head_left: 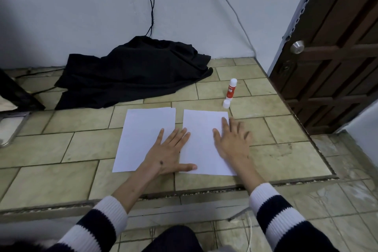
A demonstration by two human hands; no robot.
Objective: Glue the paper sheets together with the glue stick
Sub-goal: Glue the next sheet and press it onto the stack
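Observation:
Two white paper sheets lie side by side on the tiled floor, the left sheet and the right sheet, with a narrow gap between them. My left hand rests flat with fingers spread, its palm on the left sheet's lower right corner and its thumb on the right sheet. My right hand lies flat on the right sheet's right edge, fingers spread. A red and white glue stick stands upright beyond the right sheet, and its white cap sits on the floor beside it.
A black cloth is heaped against the wall behind the sheets, with cables running up the wall. A dark wooden door stands at the right. A step edge runs across the floor in front of my knees.

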